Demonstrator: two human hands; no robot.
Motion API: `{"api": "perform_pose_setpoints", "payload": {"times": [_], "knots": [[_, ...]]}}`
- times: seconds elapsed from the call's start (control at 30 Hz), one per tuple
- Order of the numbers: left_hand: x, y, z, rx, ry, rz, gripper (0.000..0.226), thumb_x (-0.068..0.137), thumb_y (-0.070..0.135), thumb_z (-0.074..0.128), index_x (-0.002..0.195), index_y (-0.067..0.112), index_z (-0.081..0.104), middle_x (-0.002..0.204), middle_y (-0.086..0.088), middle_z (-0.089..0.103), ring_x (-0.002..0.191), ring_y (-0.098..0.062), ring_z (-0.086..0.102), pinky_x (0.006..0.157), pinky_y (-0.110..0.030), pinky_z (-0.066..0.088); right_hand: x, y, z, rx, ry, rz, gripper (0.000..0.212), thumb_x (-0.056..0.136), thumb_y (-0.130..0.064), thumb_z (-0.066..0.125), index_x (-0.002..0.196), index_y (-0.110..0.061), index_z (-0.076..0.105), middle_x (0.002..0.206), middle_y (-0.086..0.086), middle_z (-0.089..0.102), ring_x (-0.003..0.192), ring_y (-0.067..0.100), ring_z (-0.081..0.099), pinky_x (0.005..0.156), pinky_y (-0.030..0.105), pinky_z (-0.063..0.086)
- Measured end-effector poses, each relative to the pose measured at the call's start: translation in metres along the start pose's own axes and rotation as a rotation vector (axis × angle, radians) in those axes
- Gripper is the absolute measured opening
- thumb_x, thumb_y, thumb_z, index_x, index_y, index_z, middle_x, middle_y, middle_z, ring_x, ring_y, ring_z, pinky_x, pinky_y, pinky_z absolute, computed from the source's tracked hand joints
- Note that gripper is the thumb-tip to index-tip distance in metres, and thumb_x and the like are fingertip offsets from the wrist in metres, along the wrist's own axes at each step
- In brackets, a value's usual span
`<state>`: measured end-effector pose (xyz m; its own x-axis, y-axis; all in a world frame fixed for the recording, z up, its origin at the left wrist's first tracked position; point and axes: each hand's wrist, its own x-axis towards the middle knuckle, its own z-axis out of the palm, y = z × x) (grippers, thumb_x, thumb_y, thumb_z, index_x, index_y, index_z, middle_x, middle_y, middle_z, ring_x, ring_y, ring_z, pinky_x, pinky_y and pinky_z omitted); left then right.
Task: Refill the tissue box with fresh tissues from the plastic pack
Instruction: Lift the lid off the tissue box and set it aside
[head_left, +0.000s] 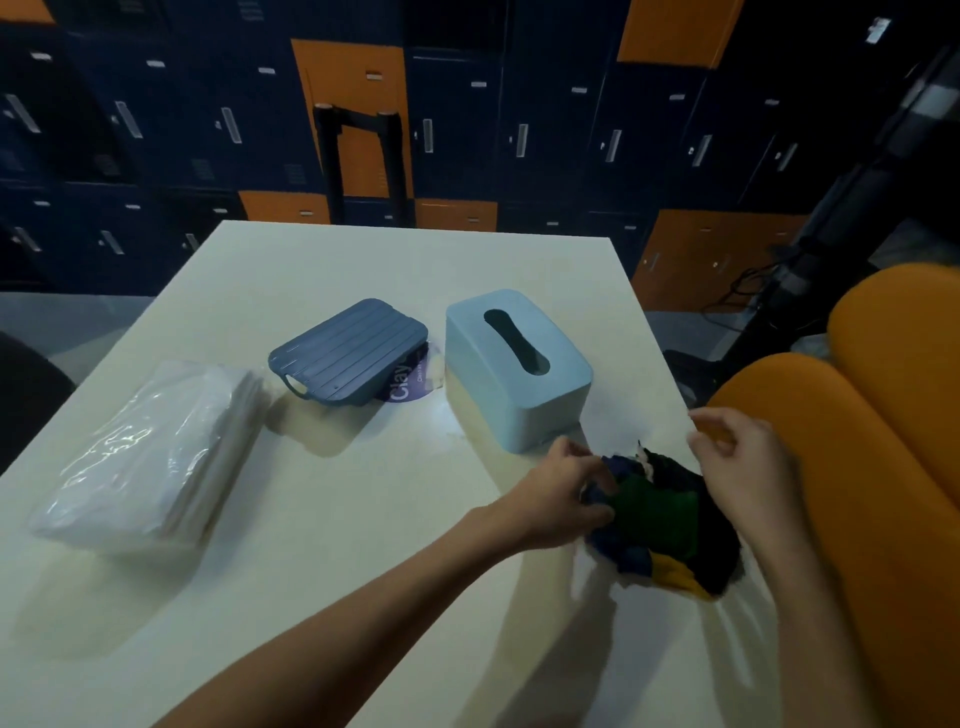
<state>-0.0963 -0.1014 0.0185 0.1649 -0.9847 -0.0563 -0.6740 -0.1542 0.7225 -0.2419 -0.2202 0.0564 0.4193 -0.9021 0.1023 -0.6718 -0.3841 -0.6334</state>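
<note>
head view: left hand (563, 488) fingers pinch a dark cloth bundle (670, 525) at lower right; right hand (737, 457) hovers, fingers loosely curled, empty. box (519, 369) sits centre, pack (150, 447) left. best to slide the cloth bundle clear first, without nudging the box.

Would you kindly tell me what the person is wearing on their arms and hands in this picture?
Nothing is worn on either arm. The left hand and the right hand are bare, with no gloves. I see no rings, though the picture is somewhat blurred. Both forearms are uncovered as far as the frame shows, with no sleeves, watch or bracelet at the wrists.
</note>
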Motion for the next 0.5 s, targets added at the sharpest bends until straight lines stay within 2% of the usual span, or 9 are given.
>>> {"api": "perform_pose_setpoints", "payload": {"times": [0.1, 0.27, 0.33, 0.4, 0.5], "knots": [[-0.015, 0.004, -0.037, -0.066, 0.069, 0.011, 0.022, 0.09, 0.019, 0.063, 0.11, 0.01, 0.066, 0.116, -0.008, 0.056, 0.106, -0.02, 0.057, 0.085, -0.026, 0.048, 0.006, -0.045, 0.006, 0.087, -0.009, -0.186, 0.022, 0.093, -0.014, 0.056, 0.114, -0.017, 0.064, 0.117, 0.006, 0.057, 0.091, 0.011, 0.052, 0.064, 0.015, 0.04], [-0.048, -0.015, -0.105, -0.212, 0.258, -0.078, 0.021, 0.091, 0.02, 0.063, 0.11, 0.015, 0.066, 0.117, 0.003, 0.063, 0.1, -0.008, 0.064, 0.083, -0.021, 0.055, 0.009, -0.121, 0.039, 0.219, -0.114, -0.398, 0.02, 0.093, -0.016, 0.057, 0.11, -0.023, 0.065, 0.111, -0.007, 0.057, 0.087, 0.0, 0.055, 0.069, 0.01, 0.042], [-0.065, -0.027, -0.134, -0.207, 0.355, -0.107, 0.019, 0.09, 0.022, 0.063, 0.108, 0.017, 0.068, 0.109, 0.008, 0.067, 0.096, -0.003, 0.065, 0.083, -0.02, 0.054, 0.008, -0.145, 0.057, 0.228, -0.15, -0.449, 0.02, 0.092, -0.017, 0.058, 0.109, -0.025, 0.065, 0.107, -0.013, 0.054, 0.082, -0.006, 0.055, 0.07, 0.006, 0.041], [-0.084, -0.041, -0.162, -0.208, 0.442, -0.159, 0.016, 0.089, 0.022, 0.064, 0.104, 0.018, 0.069, 0.102, 0.01, 0.069, 0.092, -0.001, 0.065, 0.08, -0.016, 0.051, 0.009, -0.166, 0.077, 0.206, -0.127, -0.504, 0.021, 0.092, -0.017, 0.058, 0.11, -0.024, 0.065, 0.109, -0.009, 0.056, 0.089, 0.0, 0.057, 0.076, 0.012, 0.043], [-0.111, -0.068, -0.197, -0.236, 0.543, -0.258, 0.017, 0.089, 0.024, 0.065, 0.104, 0.018, 0.069, 0.105, 0.008, 0.07, 0.094, -0.007, 0.066, 0.077, -0.019, 0.048, 0.022, -0.184, 0.113, 0.002, -0.14, -0.468, 0.031, 0.093, -0.017, 0.053, 0.123, -0.021, 0.057, 0.127, 0.006, 0.05, 0.113, 0.025, 0.049, 0.091, 0.036, 0.042]]}}
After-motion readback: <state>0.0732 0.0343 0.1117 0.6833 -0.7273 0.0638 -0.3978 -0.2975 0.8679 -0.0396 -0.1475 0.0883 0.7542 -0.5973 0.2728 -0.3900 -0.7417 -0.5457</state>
